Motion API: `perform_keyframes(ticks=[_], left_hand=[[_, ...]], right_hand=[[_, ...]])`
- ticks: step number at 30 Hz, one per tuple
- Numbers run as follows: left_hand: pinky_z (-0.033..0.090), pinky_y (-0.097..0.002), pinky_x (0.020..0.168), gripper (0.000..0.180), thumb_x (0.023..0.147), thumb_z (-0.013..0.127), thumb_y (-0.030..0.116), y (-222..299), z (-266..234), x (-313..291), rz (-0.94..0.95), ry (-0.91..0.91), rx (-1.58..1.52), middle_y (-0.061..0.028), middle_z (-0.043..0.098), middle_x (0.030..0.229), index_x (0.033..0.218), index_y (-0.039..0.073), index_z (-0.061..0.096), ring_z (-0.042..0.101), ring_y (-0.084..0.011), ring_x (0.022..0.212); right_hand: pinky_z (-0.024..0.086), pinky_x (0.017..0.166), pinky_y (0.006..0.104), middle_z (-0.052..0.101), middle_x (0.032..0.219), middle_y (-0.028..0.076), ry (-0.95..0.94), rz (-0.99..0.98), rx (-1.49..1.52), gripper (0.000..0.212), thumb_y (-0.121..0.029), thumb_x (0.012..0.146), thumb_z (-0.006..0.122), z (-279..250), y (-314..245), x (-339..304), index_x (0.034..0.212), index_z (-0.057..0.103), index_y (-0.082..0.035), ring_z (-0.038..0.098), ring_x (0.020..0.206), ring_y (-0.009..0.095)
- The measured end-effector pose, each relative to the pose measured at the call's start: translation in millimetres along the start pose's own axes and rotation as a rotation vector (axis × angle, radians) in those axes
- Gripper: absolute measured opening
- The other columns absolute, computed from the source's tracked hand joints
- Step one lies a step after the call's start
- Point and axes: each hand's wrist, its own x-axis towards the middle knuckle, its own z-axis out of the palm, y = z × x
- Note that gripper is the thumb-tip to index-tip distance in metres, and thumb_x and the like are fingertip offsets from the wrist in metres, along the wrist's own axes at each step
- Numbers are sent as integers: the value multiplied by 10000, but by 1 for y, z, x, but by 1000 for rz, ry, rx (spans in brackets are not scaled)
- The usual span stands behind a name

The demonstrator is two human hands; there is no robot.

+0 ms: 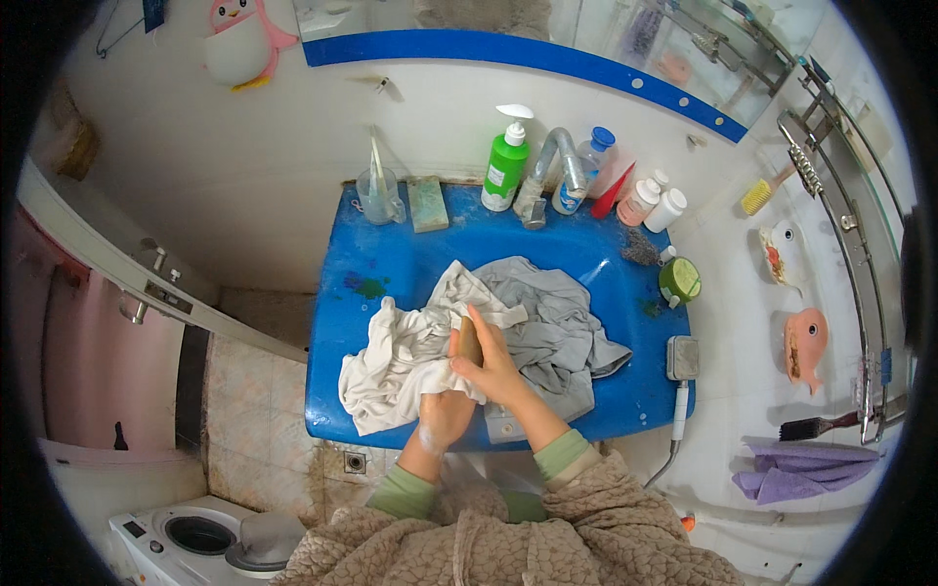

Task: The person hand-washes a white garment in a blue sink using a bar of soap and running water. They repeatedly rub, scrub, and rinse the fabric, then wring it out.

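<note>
My right hand (496, 369) grips a brown bar of soap (470, 344), with the thumb on one side and the fingers along the other. The soap rests against a crumpled white cloth garment (391, 356). My left hand (447, 416) is beneath a fold of that garment and holds it up against the soap; its fingers are mostly hidden. White suds show on my left wrist. A grey garment (547, 313) lies bunched to the right of the white one, both in the blue washbasin (625, 391).
Along the basin's back stand a cup (379, 198), a green pump bottle (505, 166), the faucet (555, 176) and several small bottles. A green round jar (680, 281) and a shower head (682, 359) sit on the right edge. A washing machine (195, 537) stands at lower left.
</note>
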Motion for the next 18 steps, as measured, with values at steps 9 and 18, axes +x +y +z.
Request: perform_keyframes(ticks=[9, 18], left_hand=[[187, -427, 1082, 636, 900, 355, 450, 1, -4, 6, 31, -19, -94, -110, 232, 1453, 1403, 80, 232, 217, -251, 1343], [193, -473, 1079, 608, 922, 283, 450, 7, 37, 24, 140, -118, -585, -77, 246, 1457, 1412, 99, 202, 220, -289, 1339]], right_hand=[[448, 790, 368, 572, 926, 93, 179, 627, 1282, 241, -185, 791, 565, -6, 40, 3, 979, 553, -35, 555, 880, 239], [449, 863, 444, 530, 1140, 135, 195, 899, 2165, 358, -227, 864, 490, 4, 62, -9, 1174, 466, -49, 535, 1015, 286]])
